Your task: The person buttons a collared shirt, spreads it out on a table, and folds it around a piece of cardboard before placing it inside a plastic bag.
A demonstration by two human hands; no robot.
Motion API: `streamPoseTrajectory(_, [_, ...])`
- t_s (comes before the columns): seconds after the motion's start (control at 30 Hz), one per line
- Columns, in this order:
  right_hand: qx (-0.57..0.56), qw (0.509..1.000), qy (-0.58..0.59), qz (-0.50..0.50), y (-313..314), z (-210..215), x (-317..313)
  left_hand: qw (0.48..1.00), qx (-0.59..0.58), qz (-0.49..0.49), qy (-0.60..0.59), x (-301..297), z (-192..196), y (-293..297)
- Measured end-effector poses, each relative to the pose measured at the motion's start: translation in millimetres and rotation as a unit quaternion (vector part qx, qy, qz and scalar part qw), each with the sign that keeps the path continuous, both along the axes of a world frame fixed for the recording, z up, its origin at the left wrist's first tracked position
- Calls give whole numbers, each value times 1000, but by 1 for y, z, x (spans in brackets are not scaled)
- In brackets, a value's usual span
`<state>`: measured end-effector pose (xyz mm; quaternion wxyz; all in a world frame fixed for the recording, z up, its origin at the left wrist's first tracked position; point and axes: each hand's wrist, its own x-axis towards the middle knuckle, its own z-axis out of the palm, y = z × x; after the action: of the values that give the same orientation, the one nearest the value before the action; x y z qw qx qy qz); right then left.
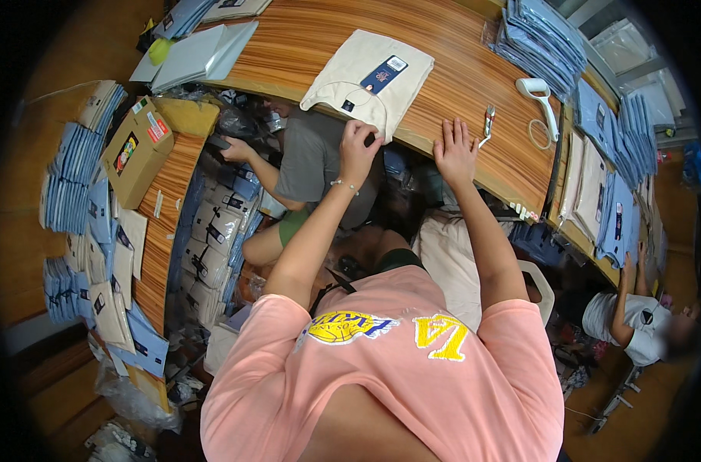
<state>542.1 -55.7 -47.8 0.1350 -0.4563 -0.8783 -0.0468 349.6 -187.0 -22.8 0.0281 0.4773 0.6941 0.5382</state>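
Observation:
A folded cream shirt [410,65] lies on the wood-grain table in front of me, its neckline toward me. A dark blue hang tag [383,75] with a white label rests on its front. At the shirt's near edge, my left hand [358,154] is closed in a pinch, its fingertips at the fabric. My right hand [456,152] lies open near the table's front edge, fingers spread, to the right of the shirt. Beyond its fingertips are a small snipping tool [489,122] and a white tagging gun or handheld scanner [539,104] with a looped cord.
Stacks of bagged blue shirts [539,42] stand at the far right. Along the left are a cardboard box [137,152] and more folded shirts [65,173]. A person in a grey shirt [308,154] sits close at the table's near side; another person [635,319] is at the right.

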Motion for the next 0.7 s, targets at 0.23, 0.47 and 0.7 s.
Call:
streamPoseTrajectory(0.23, [-13,1000,-1,2,-1,3,-1,976,0,17,-219,6,-15,7])
streamPoseTrajectory(0.47, [-25,1000,16,8,-1,1,-1,975,-17,71,-211,10,-16,7])
streamPoseTrajectory(0.7, [-22,1000,12,5,1,-2,1,982,-28,88,-162,13,-13,6])
